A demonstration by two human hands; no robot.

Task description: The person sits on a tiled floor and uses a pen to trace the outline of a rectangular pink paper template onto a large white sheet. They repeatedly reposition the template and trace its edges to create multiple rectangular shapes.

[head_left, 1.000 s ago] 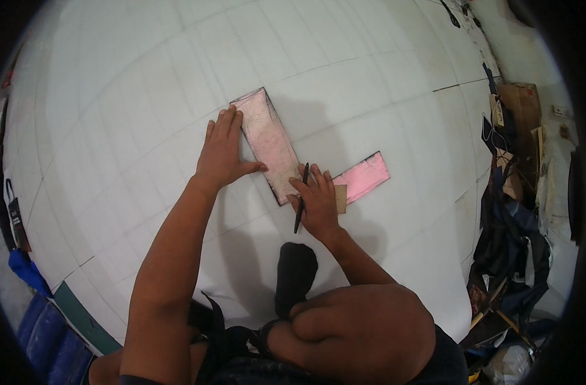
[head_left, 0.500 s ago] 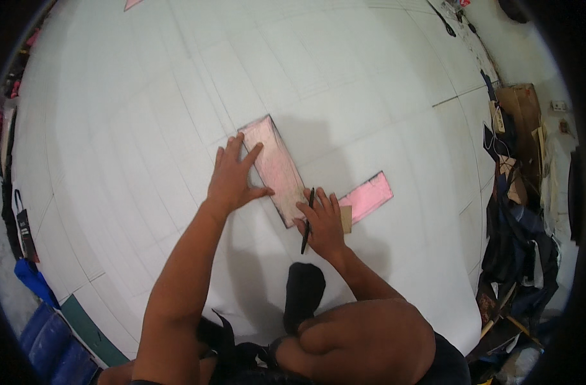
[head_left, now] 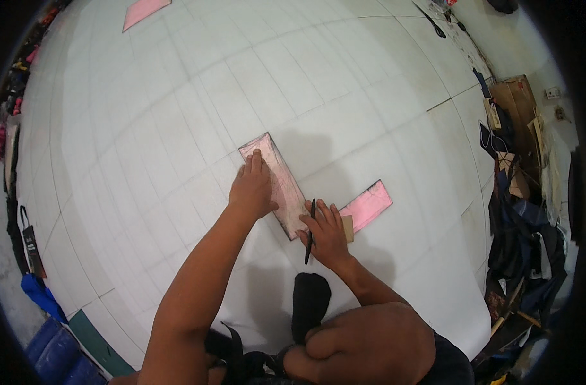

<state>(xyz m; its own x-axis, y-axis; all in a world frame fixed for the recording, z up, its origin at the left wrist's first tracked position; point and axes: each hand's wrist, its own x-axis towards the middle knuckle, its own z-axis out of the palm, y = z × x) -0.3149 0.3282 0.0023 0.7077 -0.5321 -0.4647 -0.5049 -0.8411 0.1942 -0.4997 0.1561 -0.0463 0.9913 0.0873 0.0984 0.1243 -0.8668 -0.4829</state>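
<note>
A long pale pink rectangular piece [head_left: 280,172] with dark edges lies slanted on a large white sheet [head_left: 158,212] marked with faint ruled lines. My left hand [head_left: 251,189] rests flat on its left side, fingers stretched toward the far end and thumb near the middle. At the piece's near end, the fingertips of my right hand [head_left: 328,237] touch it. A black pen [head_left: 308,247] is held between that hand's thumb and fingers, pointing roughly toward me. Beside the right hand lie a small tan card [head_left: 349,228] and a shorter, brighter pink strip [head_left: 372,204].
Another pink piece [head_left: 145,11] lies at the far left. My dark-socked foot [head_left: 311,301] is on the sheet close to me. Along the right wall stand a cardboard box [head_left: 516,106] and heaped dark cloth [head_left: 524,256]. Blue rolls [head_left: 59,353] sit at the lower left.
My left hand has shifted right, further onto the long pink piece, and its spread fingers have come together. The view has tilted, showing more of the far pink piece. The right hand keeps the pen.
</note>
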